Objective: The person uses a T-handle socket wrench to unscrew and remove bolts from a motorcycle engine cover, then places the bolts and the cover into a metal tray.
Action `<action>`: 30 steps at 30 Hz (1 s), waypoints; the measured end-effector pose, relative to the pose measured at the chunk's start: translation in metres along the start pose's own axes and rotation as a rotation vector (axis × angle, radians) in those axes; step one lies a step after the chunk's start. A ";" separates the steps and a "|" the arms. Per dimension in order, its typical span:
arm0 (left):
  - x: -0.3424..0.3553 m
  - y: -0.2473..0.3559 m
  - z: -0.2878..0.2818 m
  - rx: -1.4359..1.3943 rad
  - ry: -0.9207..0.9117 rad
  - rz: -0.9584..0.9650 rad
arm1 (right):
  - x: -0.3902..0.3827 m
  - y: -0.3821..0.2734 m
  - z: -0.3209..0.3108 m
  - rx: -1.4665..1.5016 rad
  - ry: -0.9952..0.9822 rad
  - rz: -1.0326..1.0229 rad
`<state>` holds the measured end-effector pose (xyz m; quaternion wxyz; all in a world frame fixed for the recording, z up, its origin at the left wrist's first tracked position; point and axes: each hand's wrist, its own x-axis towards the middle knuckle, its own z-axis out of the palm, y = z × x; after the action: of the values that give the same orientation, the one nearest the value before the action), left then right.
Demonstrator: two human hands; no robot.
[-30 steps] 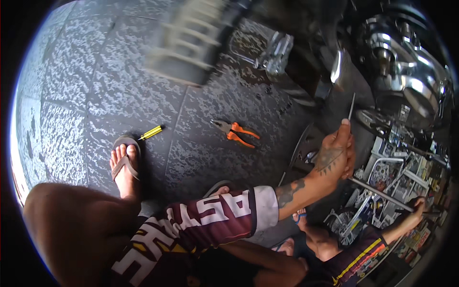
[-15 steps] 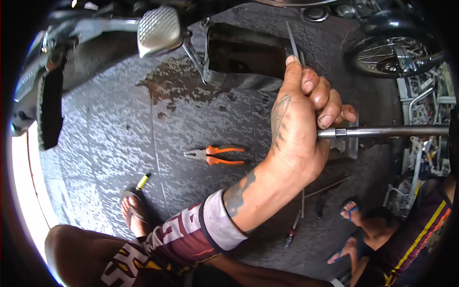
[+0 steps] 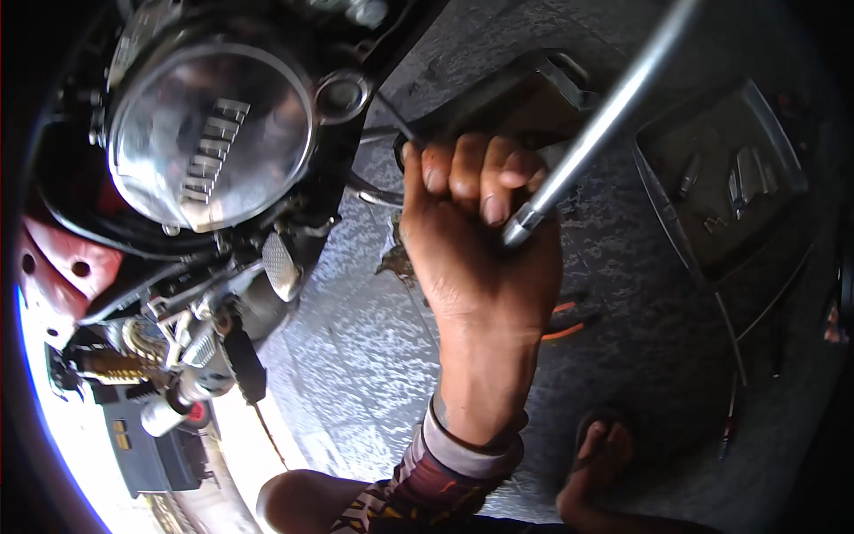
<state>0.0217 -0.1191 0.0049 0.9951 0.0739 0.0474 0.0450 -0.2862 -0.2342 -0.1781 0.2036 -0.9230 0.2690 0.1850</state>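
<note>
Left hand [image 3: 480,240] closed around a steel bar [image 3: 605,125], palm up, its far end cut off at the top.
The fingers curl tightly over the bar's near end, hiding it; a thin dark shaft [image 3: 394,116] shows past the thumb, but where it ends is unclear. The wrist covers most of the orange-handled pliers [image 3: 562,333]. Behind the knuckles, a black oil pan [image 3: 560,76] is partly blocked beside the motorcycle's round engine cover [image 3: 213,142]; small metal parts [image 3: 752,173] in the tray [image 3: 779,133] are indistinct.
</note>
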 end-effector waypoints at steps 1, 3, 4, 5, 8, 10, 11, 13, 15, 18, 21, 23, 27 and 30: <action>0.014 -0.046 0.001 0.027 0.024 -0.162 | -0.009 0.006 -0.006 0.018 0.039 0.193; 0.007 -0.017 0.001 0.098 0.060 -0.046 | 0.006 0.003 -0.009 0.029 -0.061 0.056; 0.005 -0.022 0.003 0.088 0.028 -0.086 | 0.008 0.003 -0.012 0.044 -0.047 0.060; 0.007 -0.030 0.006 0.121 0.061 -0.089 | 0.008 0.008 -0.009 0.044 -0.025 0.070; 0.016 -0.042 0.008 0.264 -0.012 -0.114 | 0.005 0.013 0.003 0.032 0.045 0.087; 0.020 -0.046 0.002 0.229 -0.019 -0.123 | 0.000 0.015 0.005 0.009 0.070 0.103; 0.022 -0.049 0.000 0.210 -0.020 -0.128 | -0.005 0.018 0.010 -0.005 0.066 0.122; 0.013 -0.017 0.000 0.276 -0.036 0.032 | 0.004 0.022 0.018 -0.029 -0.002 -0.005; 0.014 -0.024 0.005 0.278 0.007 0.017 | 0.000 0.025 0.022 -0.048 0.023 0.022; 0.020 -0.039 0.007 0.265 0.016 -0.034 | -0.009 0.031 0.034 -0.065 0.115 0.047; 0.019 -0.037 0.010 0.264 0.005 -0.029 | -0.002 0.022 0.021 -0.041 0.135 0.060; 0.017 -0.031 0.012 0.267 0.000 0.004 | 0.002 0.020 0.018 -0.011 0.109 0.052; 0.015 -0.038 0.015 0.247 0.021 0.020 | -0.002 0.026 0.022 -0.043 0.109 0.045; 0.020 -0.036 0.009 0.180 -0.016 -0.024 | 0.000 0.022 0.017 -0.011 0.113 0.059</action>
<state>0.0452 -0.1543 0.0061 0.9853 0.1629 0.0439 0.0283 -0.3026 -0.2438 -0.1988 0.1775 -0.9247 0.3063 0.1402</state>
